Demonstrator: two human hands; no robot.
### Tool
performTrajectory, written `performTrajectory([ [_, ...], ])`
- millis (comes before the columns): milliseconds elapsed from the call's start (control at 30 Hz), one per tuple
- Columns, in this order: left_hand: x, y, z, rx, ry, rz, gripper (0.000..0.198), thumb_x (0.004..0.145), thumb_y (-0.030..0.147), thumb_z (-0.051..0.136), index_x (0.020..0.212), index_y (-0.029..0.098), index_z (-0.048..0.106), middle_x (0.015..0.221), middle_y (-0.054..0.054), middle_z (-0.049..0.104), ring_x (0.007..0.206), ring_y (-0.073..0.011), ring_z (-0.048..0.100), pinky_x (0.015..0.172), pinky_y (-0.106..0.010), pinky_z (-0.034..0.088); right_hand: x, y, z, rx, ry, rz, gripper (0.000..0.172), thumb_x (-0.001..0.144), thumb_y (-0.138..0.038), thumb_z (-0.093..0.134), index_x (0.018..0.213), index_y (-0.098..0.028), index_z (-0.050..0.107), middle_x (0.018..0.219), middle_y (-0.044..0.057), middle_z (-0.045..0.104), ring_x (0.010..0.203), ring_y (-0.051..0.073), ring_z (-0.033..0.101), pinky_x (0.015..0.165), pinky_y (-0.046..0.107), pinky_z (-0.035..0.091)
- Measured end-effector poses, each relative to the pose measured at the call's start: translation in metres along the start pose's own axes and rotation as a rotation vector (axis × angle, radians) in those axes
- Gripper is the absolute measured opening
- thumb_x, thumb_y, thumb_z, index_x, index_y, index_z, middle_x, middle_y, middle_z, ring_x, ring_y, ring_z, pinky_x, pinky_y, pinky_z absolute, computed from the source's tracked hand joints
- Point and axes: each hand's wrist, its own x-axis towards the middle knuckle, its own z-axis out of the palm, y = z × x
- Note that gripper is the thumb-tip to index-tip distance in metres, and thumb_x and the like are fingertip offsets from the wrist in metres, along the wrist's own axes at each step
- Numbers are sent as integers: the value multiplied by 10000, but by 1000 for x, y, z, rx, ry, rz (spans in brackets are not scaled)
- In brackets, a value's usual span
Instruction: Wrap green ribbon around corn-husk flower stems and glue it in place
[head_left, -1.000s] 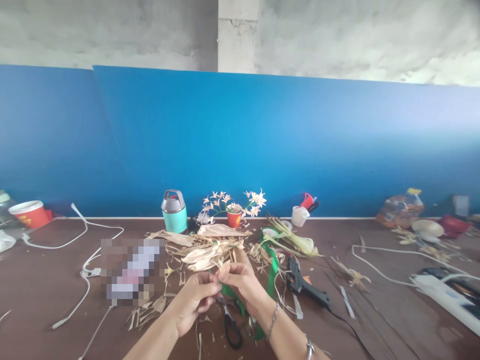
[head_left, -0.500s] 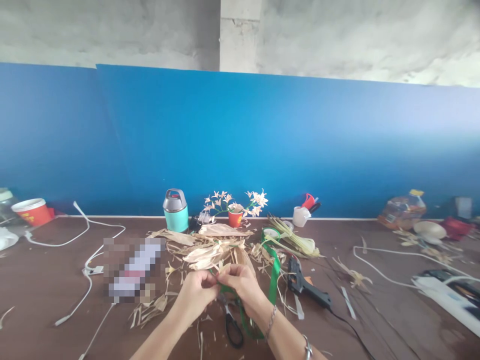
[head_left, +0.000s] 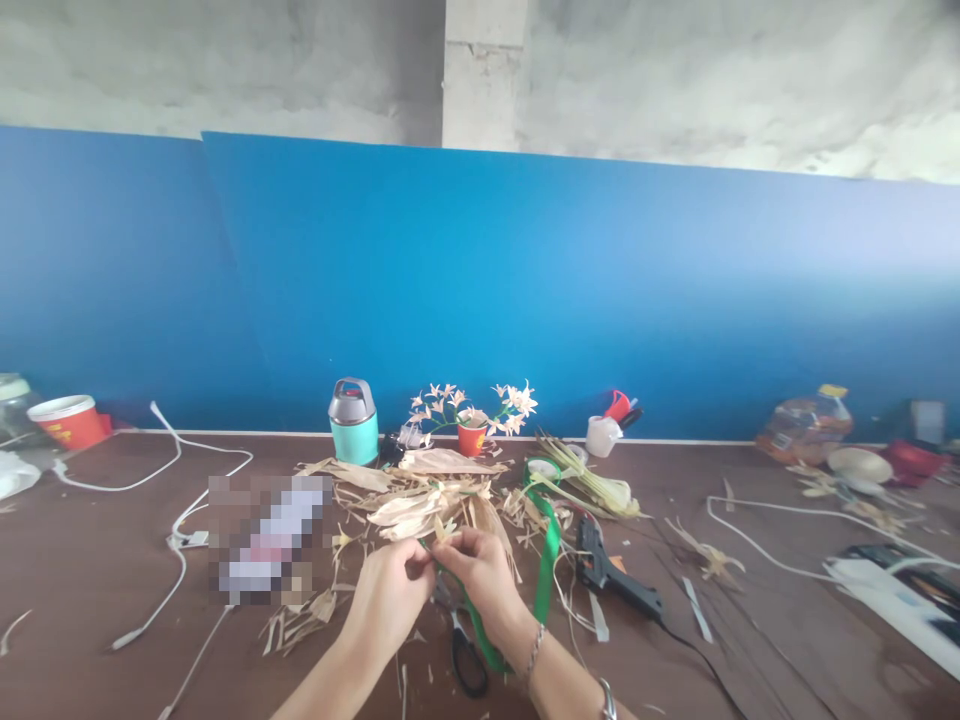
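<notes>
My left hand [head_left: 391,585] is closed in a pinch on a thin green stem [head_left: 425,544], mostly covered by the fingers. Against it, my right hand [head_left: 484,575] is also closed, thumb and forefinger pressed together on a green ribbon [head_left: 480,630] that trails down beneath the right wrist. A pale corn-husk flower [head_left: 445,528] shows just above the fingertips. Below the hands lie scissors [head_left: 469,665] with dark handles, their blades partly hidden. Dried corn husks [head_left: 412,508] are heaped right behind the hands.
A black glue gun [head_left: 615,575] lies to the right, beside a green ribbon roll [head_left: 541,470]. Husk flowers stand in a red cup [head_left: 471,438] at the back, near a turquoise flask [head_left: 354,425]. White cables [head_left: 180,520] cross the left side; a power strip [head_left: 892,600] sits far right.
Both hands have shifted only slightly, staying pinched together. The husk flower shows more clearly above the fingers, and the ribbon under the right wrist hangs straighter.
</notes>
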Motion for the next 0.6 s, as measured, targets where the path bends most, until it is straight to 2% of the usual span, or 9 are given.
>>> performTrajectory([
  [100,2,-2,0,-138,-39,-37,217,672,262,506,470,188,475,461,42,445,477,-115,415,483,-214,300,2,-3,-5,-13,-65,10,231,602,-327,698,616,-143,561,470,-59,441,418,51,321,404,197,219],
  [233,4,-3,0,-331,-87,-133,177,651,273,539,502,179,520,433,51,469,416,-92,385,444,-203,287,4,-9,-11,26,-140,-32,260,575,-322,733,703,-148,589,554,-45,500,478,67,401,445,193,290],
  [333,5,-2,0,-430,-93,-220,160,634,289,566,524,175,548,405,57,479,362,-69,329,397,-192,234,4,-10,-12,-25,-129,16,249,606,-345,710,683,-140,591,529,-41,504,454,62,379,431,193,269],
  [433,5,-1,2,-530,-70,-284,192,620,341,603,544,169,564,390,60,479,343,-54,296,376,-184,183,4,-9,-14,-110,-99,-24,216,637,-335,690,657,-140,600,530,-38,514,458,59,368,432,192,262],
  [600,4,-2,4,-658,-85,-310,255,587,396,655,546,159,572,397,57,486,351,-51,315,372,-180,192,8,-8,-18,-108,-153,-32,229,633,-344,706,658,-136,613,538,-37,525,469,59,368,446,191,270],
])
